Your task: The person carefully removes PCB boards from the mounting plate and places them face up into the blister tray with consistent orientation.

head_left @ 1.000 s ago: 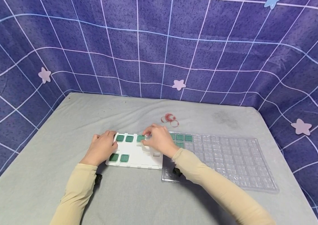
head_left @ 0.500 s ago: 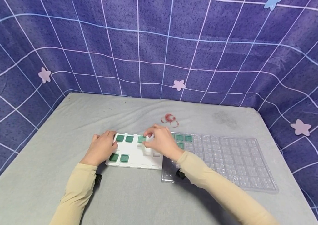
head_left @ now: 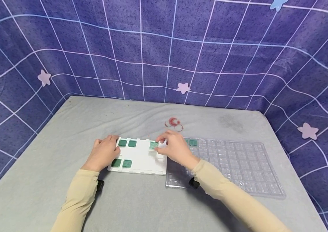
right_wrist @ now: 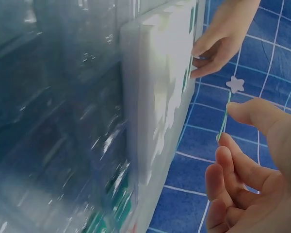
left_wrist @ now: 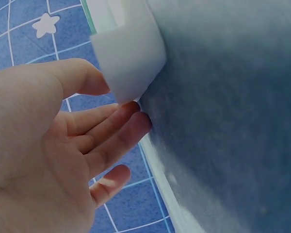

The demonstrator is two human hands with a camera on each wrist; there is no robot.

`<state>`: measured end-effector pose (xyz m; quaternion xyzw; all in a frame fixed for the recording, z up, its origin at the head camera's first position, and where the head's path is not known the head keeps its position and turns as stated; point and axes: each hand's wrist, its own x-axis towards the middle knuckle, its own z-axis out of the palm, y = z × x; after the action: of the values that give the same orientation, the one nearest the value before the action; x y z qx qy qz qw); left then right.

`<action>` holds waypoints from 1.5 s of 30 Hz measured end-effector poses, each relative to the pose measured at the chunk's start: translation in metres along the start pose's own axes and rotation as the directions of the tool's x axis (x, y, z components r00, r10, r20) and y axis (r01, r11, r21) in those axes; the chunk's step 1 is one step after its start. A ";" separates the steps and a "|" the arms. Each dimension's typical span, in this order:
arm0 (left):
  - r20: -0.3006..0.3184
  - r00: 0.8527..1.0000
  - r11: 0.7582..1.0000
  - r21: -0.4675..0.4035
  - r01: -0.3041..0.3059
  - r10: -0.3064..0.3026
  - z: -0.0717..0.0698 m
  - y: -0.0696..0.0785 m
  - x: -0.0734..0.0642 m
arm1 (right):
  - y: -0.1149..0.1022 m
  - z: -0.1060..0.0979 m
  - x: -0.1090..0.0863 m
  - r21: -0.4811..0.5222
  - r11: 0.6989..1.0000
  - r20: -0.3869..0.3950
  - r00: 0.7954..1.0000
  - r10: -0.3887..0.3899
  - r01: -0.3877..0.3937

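Observation:
My left hand (head_left: 101, 153) holds the left end of a white foam tray (head_left: 145, 161); in the left wrist view, thumb and fingers pinch the foam's corner (left_wrist: 131, 56). Between the thumb and index finger of my right hand (head_left: 177, 149) is a small green circuit board (head_left: 153, 145), held over the tray's right half. The right wrist view shows that board edge-on as a thin strip (right_wrist: 224, 121), raised off the foam. Two boards sit along the tray's back left, one of them a green square (head_left: 132, 143). Two more lie at the front left, including a green board (head_left: 127, 163).
A clear plastic blister tray (head_left: 239, 167) with many pockets lies right of the foam tray. Green boards (head_left: 193, 142) fill pockets at its back left, partly behind my right hand. A grey cloth (head_left: 135, 199) covers the table; a purple-blue curtain (head_left: 158, 48) hangs around it.
My right hand has moved right with the circuit board, away from the back row of the foam tray, where a bare spot now shows. My left hand stays on the tray.

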<state>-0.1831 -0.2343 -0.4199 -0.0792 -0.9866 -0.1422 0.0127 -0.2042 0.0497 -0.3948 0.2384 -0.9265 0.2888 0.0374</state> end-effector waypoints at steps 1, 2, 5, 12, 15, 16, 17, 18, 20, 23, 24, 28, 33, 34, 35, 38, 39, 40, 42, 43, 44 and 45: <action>-0.001 1.000 1.000 0.001 -0.001 0.001 0.000 0.000 0.000 | 0.002 -0.001 -0.002 0.002 1.000 -0.005 1.000 0.006 -0.005; -0.001 1.000 1.000 0.001 -0.002 0.002 0.000 0.000 0.000 | 0.003 -0.003 -0.003 0.007 1.000 -0.009 1.000 0.012 -0.012; -0.003 1.000 1.000 0.003 -0.004 0.004 0.000 0.000 0.000 | 0.009 -0.007 -0.008 0.019 0.999 -0.019 0.999 0.036 -0.036; -0.003 1.000 1.000 0.001 -0.005 0.005 0.000 0.000 0.000 | 0.020 -0.017 -0.016 0.045 0.998 -0.037 0.998 0.056 -0.054; -0.004 1.000 1.000 -0.001 -0.005 0.005 0.000 0.000 0.000 | 0.024 -0.022 -0.019 0.065 0.997 -0.049 0.998 0.051 -0.048; -0.004 1.000 1.000 -0.001 -0.005 0.005 0.000 0.000 0.000 | 0.025 -0.023 -0.020 0.071 0.996 -0.049 0.997 0.053 -0.049; -0.004 1.000 1.000 0.000 -0.005 0.005 -0.001 0.000 0.000 | 0.027 -0.025 -0.021 0.074 0.996 -0.050 0.997 0.054 -0.050; -0.005 1.000 1.000 0.000 -0.006 0.006 -0.001 0.000 -0.001 | 0.029 -0.026 -0.022 0.077 0.996 -0.050 0.997 0.057 -0.053; -0.007 1.000 1.000 0.001 -0.008 0.008 -0.001 0.001 -0.001 | 0.033 -0.028 -0.025 0.078 0.995 -0.050 0.997 0.066 -0.062; -0.010 1.000 1.000 0.002 -0.009 0.009 -0.001 0.001 -0.001 | 0.040 -0.032 -0.028 0.081 0.994 -0.051 0.995 0.083 -0.079; -0.011 1.000 1.000 0.001 -0.010 0.010 -0.001 0.000 -0.001 | 0.043 -0.033 -0.029 0.079 0.993 -0.053 0.995 0.087 -0.083; -0.018 1.000 1.000 0.004 -0.013 0.013 0.000 0.000 -0.001 | 0.055 -0.038 -0.033 0.076 0.992 -0.060 0.993 0.101 -0.097; -0.020 1.000 1.000 0.003 -0.011 0.011 0.001 -0.001 0.000 | 0.066 -0.044 -0.040 0.069 0.993 -0.055 0.993 0.100 -0.096; -0.020 1.000 1.000 0.003 -0.011 0.011 0.001 -0.001 0.000 | 0.069 -0.045 -0.042 0.071 0.993 -0.055 0.994 0.100 -0.096; -0.019 1.000 1.000 0.001 -0.011 0.011 0.001 -0.001 0.000 | 0.071 -0.046 -0.043 0.072 0.993 -0.052 0.994 0.100 -0.096; -0.020 1.000 1.000 -0.002 -0.010 0.010 0.001 -0.001 0.001 | 0.079 -0.049 -0.048 0.070 0.993 -0.048 0.994 0.103 -0.100; -0.022 1.000 1.000 -0.003 -0.009 0.009 0.001 0.000 0.001 | 0.081 -0.050 -0.049 0.068 0.992 -0.045 0.993 0.105 -0.102; -0.024 1.000 1.000 -0.004 -0.009 0.009 0.001 0.000 0.001 | 0.084 -0.051 -0.050 0.064 0.992 -0.041 0.993 0.108 -0.105; -0.027 1.000 1.000 -0.005 -0.008 0.008 0.001 -0.001 0.000 | 0.089 -0.052 -0.052 0.056 0.993 -0.035 0.994 0.105 -0.103; -0.028 1.000 1.000 -0.006 -0.008 0.008 0.001 -0.001 0.000 | 0.092 -0.052 -0.053 0.056 0.993 -0.033 0.994 0.104 -0.102; -0.029 1.000 1.000 -0.006 -0.008 0.008 0.001 -0.001 0.000 | 0.094 -0.052 -0.054 0.054 0.993 -0.028 0.994 0.102 -0.101; -0.029 1.000 1.000 -0.006 -0.009 0.008 0.002 -0.001 0.000 | 0.096 -0.052 -0.055 0.052 0.994 -0.022 0.995 0.101 -0.100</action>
<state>-0.1833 -0.2348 -0.4217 -0.0814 -0.9855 -0.1465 0.0275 -0.2040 0.1709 -0.4127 0.1886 -0.9291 0.3168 0.0283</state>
